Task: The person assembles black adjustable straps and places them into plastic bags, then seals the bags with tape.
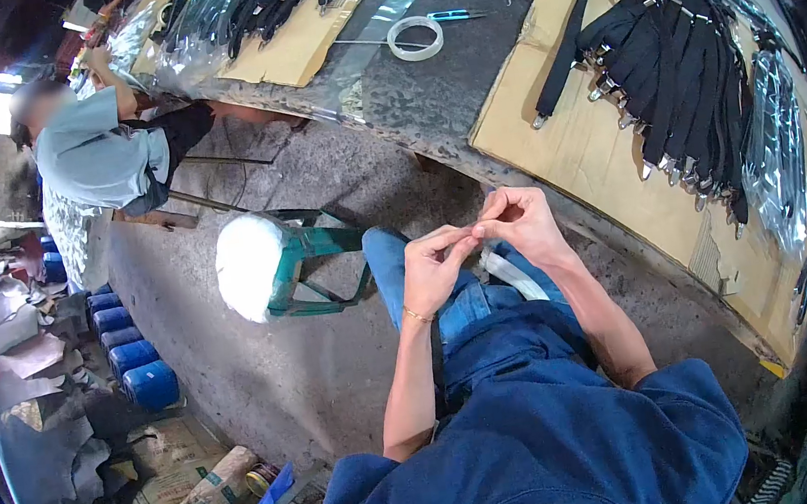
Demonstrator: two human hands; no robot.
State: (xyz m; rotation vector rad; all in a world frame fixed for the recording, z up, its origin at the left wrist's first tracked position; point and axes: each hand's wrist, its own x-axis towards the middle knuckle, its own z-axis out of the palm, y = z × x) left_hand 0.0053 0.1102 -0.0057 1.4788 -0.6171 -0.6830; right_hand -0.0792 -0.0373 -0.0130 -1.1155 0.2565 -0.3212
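Over my lap, my left hand and my right hand meet with their fingertips pinched together. What sits between the fingers is too small to make out. Just below my right hand, a white strap lies across my jeans. To the right on the table, a bundle of black elastic suspenders with metal clips is fanned out on a cardboard sheet.
The worktable carries a tape roll, a blue-handled tool and plastic-wrapped straps. A green stool with a white bundle stands at left. Beyond it sits another person. Blue rolls line the floor.
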